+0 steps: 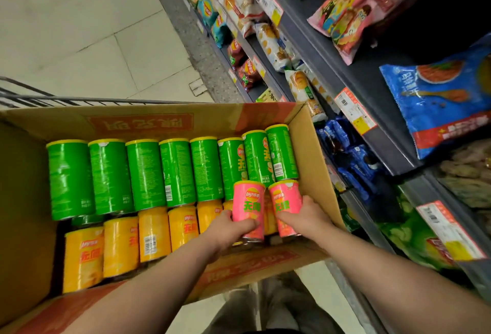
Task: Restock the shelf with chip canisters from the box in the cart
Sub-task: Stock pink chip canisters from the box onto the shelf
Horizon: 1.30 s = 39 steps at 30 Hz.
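Note:
An open cardboard box point(316, 147) sits in the cart and holds a far row of several green chip canisters point(146, 174) and a near row of several yellow canisters point(154, 232), all lying on their sides. At the box's right end my left hand point(231, 227) grips one pink canister point(248, 203). Beside it, my right hand point(308, 214) grips a second pink canister point(284, 200). Both pink canisters are held just above the yellow row. The dark shelf point(372, 73) runs along the right.
The cart's wire rim point(53, 99) shows beyond the box. Shelf levels hold chip bags point(247, 68), blue cookie packs point(353, 158), a pink bag point(353, 14) and a blue bag point(446, 105), with price tags on the edges. Pale tiled floor point(79, 28) lies to the left.

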{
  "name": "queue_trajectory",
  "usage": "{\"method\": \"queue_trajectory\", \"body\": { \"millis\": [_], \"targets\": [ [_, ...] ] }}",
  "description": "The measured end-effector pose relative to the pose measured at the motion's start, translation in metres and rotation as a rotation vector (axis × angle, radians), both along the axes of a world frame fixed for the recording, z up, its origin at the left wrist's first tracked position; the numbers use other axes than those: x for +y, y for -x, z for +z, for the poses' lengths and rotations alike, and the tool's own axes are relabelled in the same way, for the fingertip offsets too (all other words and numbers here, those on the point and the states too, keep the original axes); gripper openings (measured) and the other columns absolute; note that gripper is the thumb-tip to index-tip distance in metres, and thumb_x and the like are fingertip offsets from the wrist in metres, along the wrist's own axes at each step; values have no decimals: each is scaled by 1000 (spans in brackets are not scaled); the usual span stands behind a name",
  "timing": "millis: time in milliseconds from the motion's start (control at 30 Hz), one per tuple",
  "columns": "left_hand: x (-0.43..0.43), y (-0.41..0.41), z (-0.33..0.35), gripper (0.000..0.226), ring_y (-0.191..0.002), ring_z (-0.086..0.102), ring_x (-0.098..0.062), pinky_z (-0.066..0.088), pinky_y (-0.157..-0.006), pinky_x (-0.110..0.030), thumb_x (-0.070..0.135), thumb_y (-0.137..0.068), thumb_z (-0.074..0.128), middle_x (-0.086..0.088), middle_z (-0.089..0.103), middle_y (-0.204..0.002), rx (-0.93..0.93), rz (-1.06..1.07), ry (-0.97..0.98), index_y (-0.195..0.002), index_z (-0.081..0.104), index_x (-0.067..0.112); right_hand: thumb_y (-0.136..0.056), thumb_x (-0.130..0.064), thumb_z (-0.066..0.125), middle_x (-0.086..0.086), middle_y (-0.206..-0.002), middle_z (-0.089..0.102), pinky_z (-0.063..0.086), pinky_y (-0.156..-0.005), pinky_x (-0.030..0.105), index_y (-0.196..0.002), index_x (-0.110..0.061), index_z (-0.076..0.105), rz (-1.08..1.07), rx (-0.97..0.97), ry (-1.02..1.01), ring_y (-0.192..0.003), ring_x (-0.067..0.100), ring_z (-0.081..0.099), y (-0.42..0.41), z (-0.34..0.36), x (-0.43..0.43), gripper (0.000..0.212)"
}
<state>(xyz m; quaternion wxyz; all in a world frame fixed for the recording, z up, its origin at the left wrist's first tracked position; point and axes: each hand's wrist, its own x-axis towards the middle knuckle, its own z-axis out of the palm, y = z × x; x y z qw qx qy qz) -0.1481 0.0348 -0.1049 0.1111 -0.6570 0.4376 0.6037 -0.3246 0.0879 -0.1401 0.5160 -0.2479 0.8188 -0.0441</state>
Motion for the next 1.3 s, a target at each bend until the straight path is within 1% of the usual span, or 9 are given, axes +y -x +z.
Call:
{"method": "queue_trajectory", "body": {
  "millis": [167,300,433,533,733,867,933,1100,1300],
  "targets": [
    [4,-16,25,60,-74,59,-13,43,-53,-22,43,-71,73,-6,64,-99,65,7,88,-118,52,11,-67,-51,73,3,-112,62,46,-77,29,-119,-21,51,-148,18,121,-91,23,60,-13,33,9,63],
    [12,-31,49,49,-73,57,-9,38,-53,-23,35,-81,70,-3,63,-98,149,24,163,-119,51,11,-71,-41,75,5,-109,65,49,-82,31,-110,-20,53,-232,25,236,-92,22,61,-29,63,19,50],
    [23,-46,80,60,-77,58,-15,41,-60,-26,50,-54,62,-4,65,-96,224,-16,246,-105,56,18,-76,-40,73,0,-100,57,47,-86,31,-105,-22,47,-278,43,325,-100,25,59,-48,104,33,43],
    [32,-56,96,50,-74,55,-15,40,-59,-26,49,-60,65,-3,63,-92,298,-24,281,-100,54,21,-80,-36,71,0,-98,56,42,-77,26,-107,-15,49,-285,40,403,-91,19,56,-63,131,48,41],
    [55,-76,122,46,-85,59,-17,44,-61,-27,42,-80,68,-5,64,-105,383,-84,369,-116,51,17,-77,-37,73,3,-111,63,52,-90,40,-110,-24,47,-369,4,535,-98,20,63,-90,162,86,44],
    [74,-79,133,67,-88,61,-22,46,-66,-29,55,-61,69,-6,65,-106,436,-133,390,-114,52,18,-76,-39,73,-5,-99,61,54,-84,35,-104,-28,46,-434,39,602,-92,14,62,-102,177,116,40],
    [84,-77,135,58,-85,63,-21,49,-71,-31,51,-60,71,-7,67,-103,482,-130,397,-106,56,19,-79,-34,72,-8,-93,59,54,-81,31,-106,-26,45,-483,18,637,-87,11,62,-106,184,132,40],
    [109,-66,141,30,-82,64,-15,46,-65,-26,30,-82,70,-1,68,-96,587,-161,391,-107,57,19,-79,-33,72,-5,-100,60,52,-75,26,-111,-23,44,-565,48,687,-89,11,62,-106,202,166,44],
    [133,-49,157,47,-84,62,-13,48,-68,-28,40,-75,73,-1,67,-103,653,-265,401,-113,55,18,-79,-33,74,-3,-105,63,53,-74,27,-118,-20,46,-676,40,747,-91,14,65,-98,215,203,49]
  ]
}}
